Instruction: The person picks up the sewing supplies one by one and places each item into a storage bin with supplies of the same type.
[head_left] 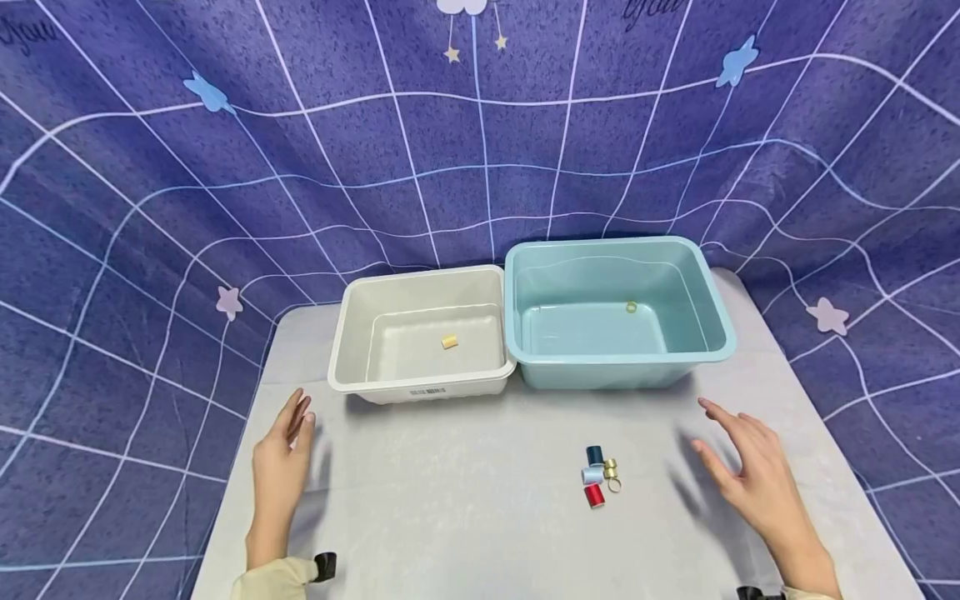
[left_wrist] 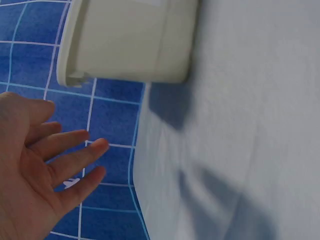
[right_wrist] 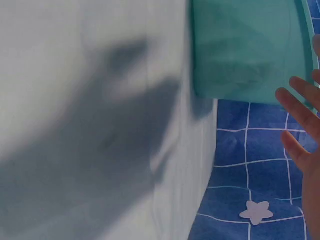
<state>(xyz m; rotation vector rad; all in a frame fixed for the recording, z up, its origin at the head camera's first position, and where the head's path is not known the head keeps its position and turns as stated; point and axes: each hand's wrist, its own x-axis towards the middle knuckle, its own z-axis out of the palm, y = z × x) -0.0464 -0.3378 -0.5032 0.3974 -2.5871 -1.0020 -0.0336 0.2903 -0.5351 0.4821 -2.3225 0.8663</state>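
My left hand (head_left: pixel 283 462) hovers over the table's left side, fingers loosely extended and holding nothing; the left wrist view shows the same hand (left_wrist: pixel 55 165) near the white bin. Over the right side my right hand (head_left: pixel 757 471) is held with fingers spread, also holding nothing. Between the hands, nearer the right one, lies a small cluster: a dark blue thread spool (head_left: pixel 595 455), a light blue spool (head_left: pixel 592 475), a red spool (head_left: pixel 594 496), and small gold ring-like pieces (head_left: pixel 611 468), with a thin ring (head_left: pixel 614 485) beside them.
A white bin (head_left: pixel 420 387) holds a pale yellow spool-like piece (head_left: pixel 449 342). Right beside it, a light blue bin (head_left: pixel 622 360) holds a small yellowish ring (head_left: pixel 632 307). Both stand at the back of the white-covered table (head_left: pixel 450 508), before a blue gridded curtain (head_left: pixel 525 133).
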